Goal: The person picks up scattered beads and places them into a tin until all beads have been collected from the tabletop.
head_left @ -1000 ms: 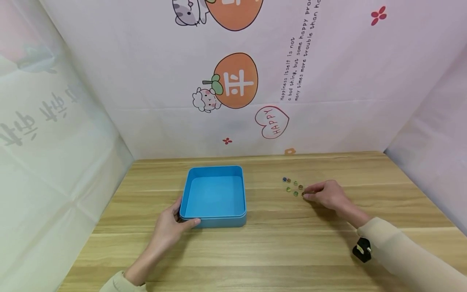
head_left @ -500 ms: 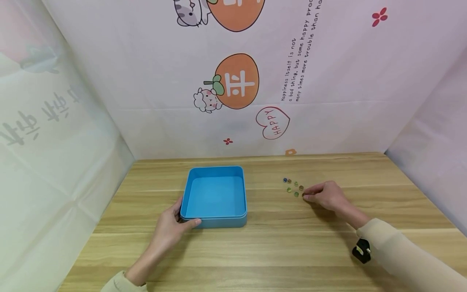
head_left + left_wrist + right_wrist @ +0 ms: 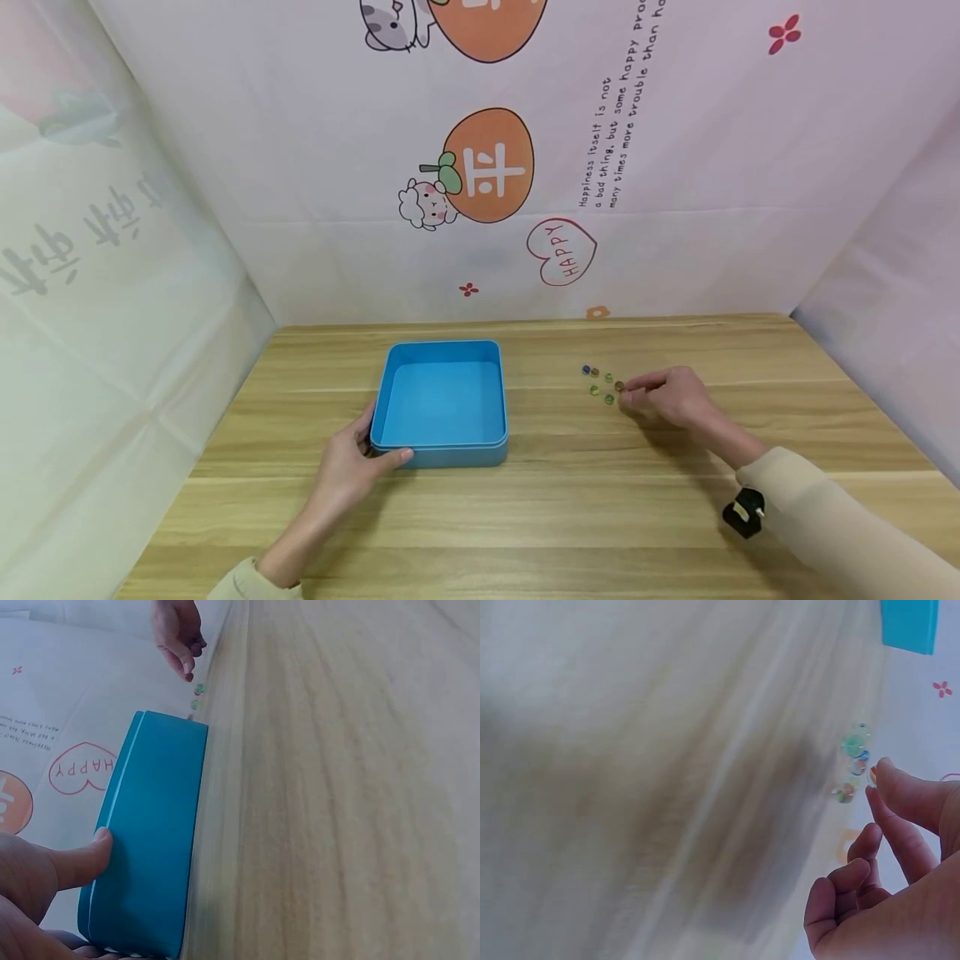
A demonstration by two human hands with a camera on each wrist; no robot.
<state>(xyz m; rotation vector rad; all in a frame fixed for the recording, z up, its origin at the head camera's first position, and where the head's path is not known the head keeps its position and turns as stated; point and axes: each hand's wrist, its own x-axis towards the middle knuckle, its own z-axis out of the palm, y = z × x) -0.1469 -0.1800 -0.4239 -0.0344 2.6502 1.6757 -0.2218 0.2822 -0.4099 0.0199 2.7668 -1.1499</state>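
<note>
A shallow, square blue box (image 3: 452, 457) without a lid sits left of centre on the table. My left hand (image 3: 347, 468) grips its near left corner, the thumb (image 3: 91, 859) against the front wall and the other fingers partly hidden at the side. To the right, my right hand (image 3: 675, 398) pinches a small glass marble (image 3: 872, 777) between thumb and index finger, while its other fingers curl in. Beside these fingertips lie several loose marbles, among them a green one (image 3: 609, 399), a brownish one (image 3: 618, 386) and a blue one (image 3: 587, 370).
The wood-grain table (image 3: 525, 533) meets a printed white cloth (image 3: 337, 275) along its back edge. More white cloth (image 3: 127, 333) hangs at the left and right sides. A black device (image 3: 745, 512) is worn at the right sleeve.
The right hand has risen slightly, and the marble at its fingertips has left its place on the table. The left hand and the box stay where they were.
</note>
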